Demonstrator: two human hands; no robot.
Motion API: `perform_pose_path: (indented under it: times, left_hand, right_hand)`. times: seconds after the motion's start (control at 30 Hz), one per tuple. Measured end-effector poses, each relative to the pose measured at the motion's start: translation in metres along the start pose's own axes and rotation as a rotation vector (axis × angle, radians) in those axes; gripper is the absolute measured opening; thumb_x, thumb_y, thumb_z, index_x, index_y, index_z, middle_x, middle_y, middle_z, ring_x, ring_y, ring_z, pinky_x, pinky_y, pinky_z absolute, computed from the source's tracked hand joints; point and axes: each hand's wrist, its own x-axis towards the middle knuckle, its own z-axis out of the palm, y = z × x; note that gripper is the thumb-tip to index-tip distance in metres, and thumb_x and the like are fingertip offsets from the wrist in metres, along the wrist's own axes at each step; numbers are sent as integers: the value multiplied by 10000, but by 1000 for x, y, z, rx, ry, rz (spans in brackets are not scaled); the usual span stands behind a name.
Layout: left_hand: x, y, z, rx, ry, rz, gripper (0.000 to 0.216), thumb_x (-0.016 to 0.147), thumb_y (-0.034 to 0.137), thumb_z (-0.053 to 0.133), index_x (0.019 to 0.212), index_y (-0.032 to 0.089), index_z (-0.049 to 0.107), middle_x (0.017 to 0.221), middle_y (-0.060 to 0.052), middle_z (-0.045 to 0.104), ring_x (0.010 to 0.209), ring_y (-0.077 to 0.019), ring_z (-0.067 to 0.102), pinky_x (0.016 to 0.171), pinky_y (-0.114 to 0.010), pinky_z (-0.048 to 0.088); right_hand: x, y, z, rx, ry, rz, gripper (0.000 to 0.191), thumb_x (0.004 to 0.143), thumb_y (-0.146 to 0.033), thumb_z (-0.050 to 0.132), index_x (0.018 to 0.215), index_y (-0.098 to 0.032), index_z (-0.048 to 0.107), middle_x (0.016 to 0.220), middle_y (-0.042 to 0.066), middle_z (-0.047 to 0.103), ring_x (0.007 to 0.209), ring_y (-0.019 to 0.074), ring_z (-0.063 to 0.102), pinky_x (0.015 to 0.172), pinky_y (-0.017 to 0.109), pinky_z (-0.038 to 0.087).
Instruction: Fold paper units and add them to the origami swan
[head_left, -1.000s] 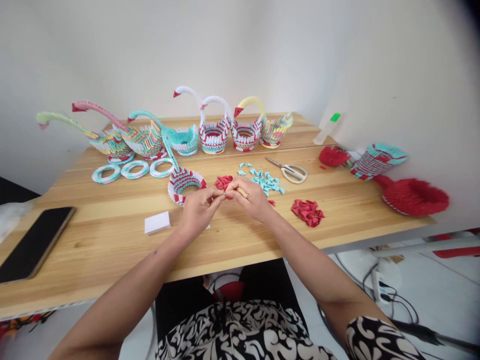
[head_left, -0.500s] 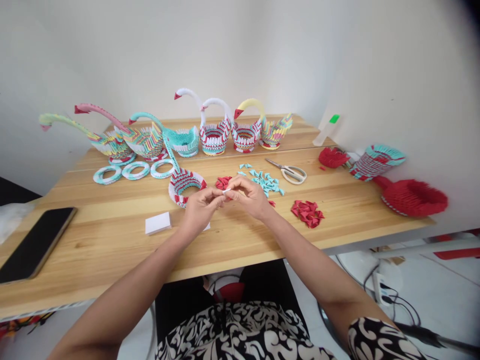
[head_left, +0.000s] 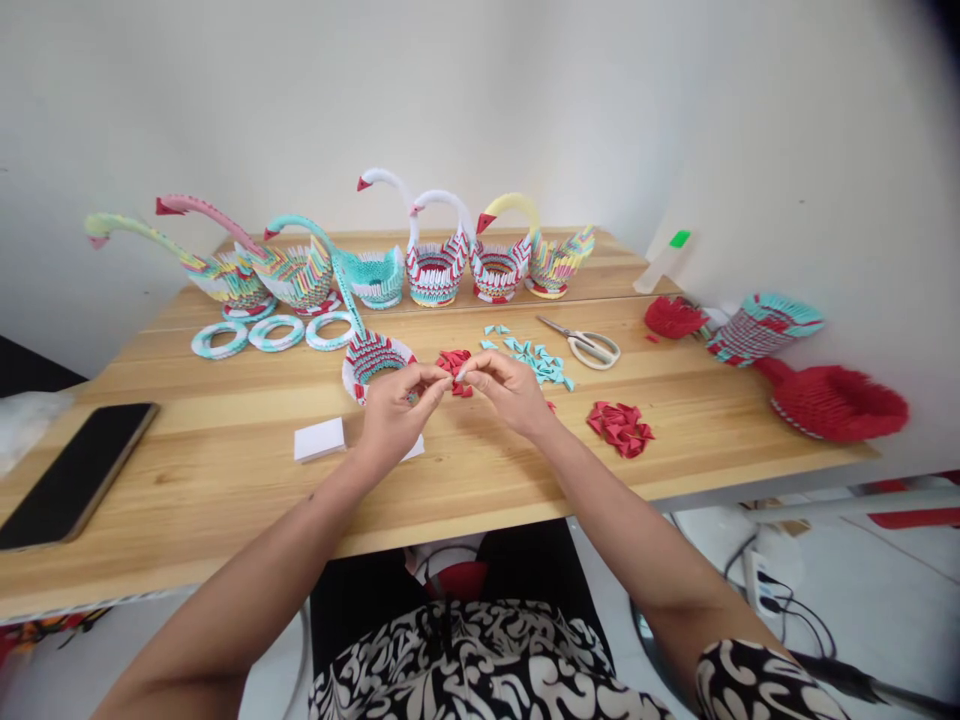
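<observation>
My left hand (head_left: 397,405) and my right hand (head_left: 514,392) meet above the table, thumbs and forefingers pinched. Between the fingertips is a small piece of white paper (head_left: 460,377), mostly hidden. Behind my left hand stands a red, white and turquoise folded-paper basket (head_left: 358,372), partly covered. A pile of red folded-paper pieces (head_left: 456,360) lies just beyond the fingertips, with turquoise folded pieces (head_left: 546,364) past my right hand. Left of my left wrist is a stack of white paper slips (head_left: 319,440); more white paper (head_left: 416,448) shows beside the wrist.
Swan-shaped paper baskets (head_left: 437,272) line the back. Turquoise-and-white rings (head_left: 219,340) lie at left, near a phone (head_left: 79,475). Scissors (head_left: 589,348), another red pile (head_left: 620,428) and a red paper swan (head_left: 844,402) are at right.
My fingertips have drawn slightly apart, and less of the white paper shows between them. The whole view has shifted a little; the things on the table keep their places.
</observation>
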Motion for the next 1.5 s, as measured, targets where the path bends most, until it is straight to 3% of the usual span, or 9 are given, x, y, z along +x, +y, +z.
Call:
perform_pose_path:
  times: [0.37, 0.63, 0.77, 0.9, 1.0, 1.13, 1.27, 1.5]
  left_hand:
    - [1, 0, 1, -167, -97, -101, 178, 847, 310, 634, 771, 164, 703, 720, -34, 713, 634, -134, 618, 611, -225, 472]
    - [1, -3, 1, -71, -98, -104, 185, 854, 317, 623, 801, 169, 722, 736, -39, 725, 630, -141, 615, 591, -229, 460]
    - [1, -6, 0, 96, -142, 11, 144, 864, 242, 594, 848, 184, 724, 779, -37, 733, 666, -148, 633, 620, -239, 451]
    - [2, -9, -3, 280, -109, 241, 186, 904, 205, 527, 886, 180, 711, 808, -49, 723, 739, -157, 645, 678, -248, 444]
    - [2, -10, -6, 392, -97, 398, 219, 935, 199, 487, 897, 181, 702, 822, -56, 713, 760, -160, 638, 677, -251, 429]
    - [2, -8, -8, 543, -84, 513, 251, 948, 188, 458, 877, 186, 698, 786, -55, 699, 713, -155, 610, 654, -262, 410]
    - [-1, -6, -5, 613, -1, 515, 254, 947, 199, 469, 843, 185, 700, 723, -49, 682, 669, -153, 594, 634, -271, 398]
    - [-1, -5, -3, 359, 9, 310, 207, 947, 269, 517, 895, 187, 699, 810, -43, 723, 753, -151, 651, 707, -250, 460]
  right_hand:
    - [-1, 7, 0, -21, -31, -6, 202, 863, -393, 632, 811, -201, 669, 727, -6, 634, 671, 120, 566, 669, 259, 449]
    - [-2, 8, -2, -125, -27, -83, 208, 878, -400, 618, 809, -215, 683, 727, 3, 647, 712, 146, 589, 699, 286, 449]
    - [-2, 9, -1, -162, -4, -145, 162, 874, -361, 634, 818, -226, 702, 780, 11, 673, 769, 154, 616, 754, 305, 452]
    - [0, 8, 0, -23, -14, 23, 204, 835, -405, 670, 879, -208, 698, 766, 3, 674, 692, 133, 607, 687, 284, 468]
    - [2, 9, -2, 84, -70, 167, 283, 802, -457, 692, 815, -174, 684, 734, 5, 668, 663, 119, 602, 671, 268, 478]
    - [2, 16, -4, 229, -137, 267, 315, 767, -465, 728, 748, -157, 663, 676, -6, 639, 609, 97, 572, 632, 244, 467]
    - [2, 20, -2, 400, -167, 339, 306, 716, -442, 783, 749, -164, 658, 669, -19, 623, 595, 82, 551, 602, 220, 446]
    - [1, 15, -1, 636, -166, 425, 358, 659, -451, 826, 710, -179, 599, 650, -45, 577, 553, 68, 509, 580, 214, 436]
